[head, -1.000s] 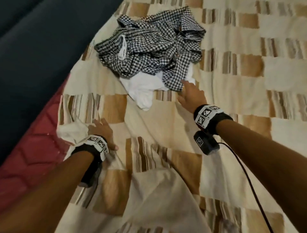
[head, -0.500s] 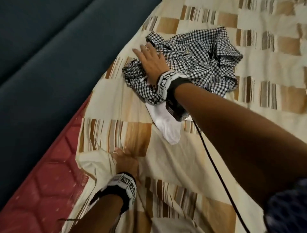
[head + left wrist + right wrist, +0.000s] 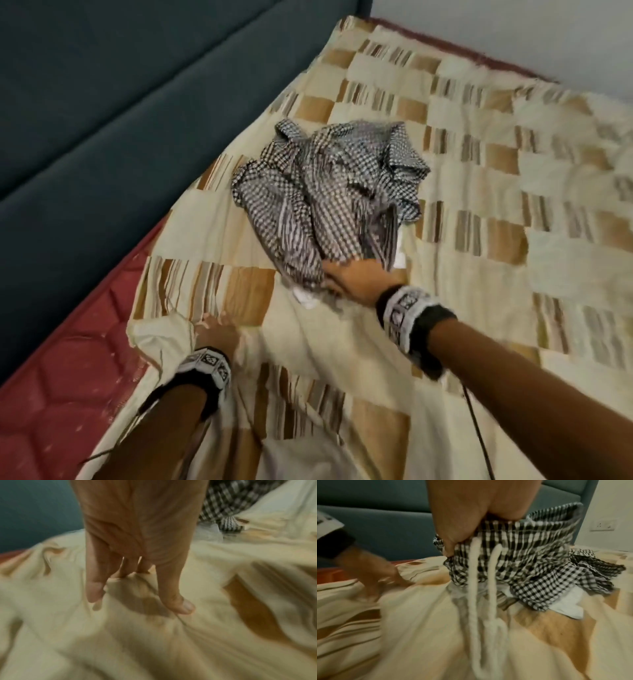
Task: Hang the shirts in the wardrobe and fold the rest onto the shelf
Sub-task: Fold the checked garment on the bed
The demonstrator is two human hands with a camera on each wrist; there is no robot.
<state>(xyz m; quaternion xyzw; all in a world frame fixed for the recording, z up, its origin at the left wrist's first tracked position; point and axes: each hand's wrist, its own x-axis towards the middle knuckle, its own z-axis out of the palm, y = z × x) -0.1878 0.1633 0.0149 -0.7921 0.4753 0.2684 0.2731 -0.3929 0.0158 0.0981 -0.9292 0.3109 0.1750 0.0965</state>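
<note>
Checked cloth [image 3: 329,192] at frame centre is bunched in the right hand [image 3: 356,281], fingers clamped; left hand [image 3: 215,337] presses flat, fingers spread, on the bedsheet [image 3: 479,240]. Pickup step; next, lift clear.

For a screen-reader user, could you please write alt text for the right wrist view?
The right hand grips the bunched edge of a black-and-white checked garment, white drawstrings dangling from it. White cloth peeks from underneath on a cream and tan bedsheet; the left hand presses the sheet.
</note>
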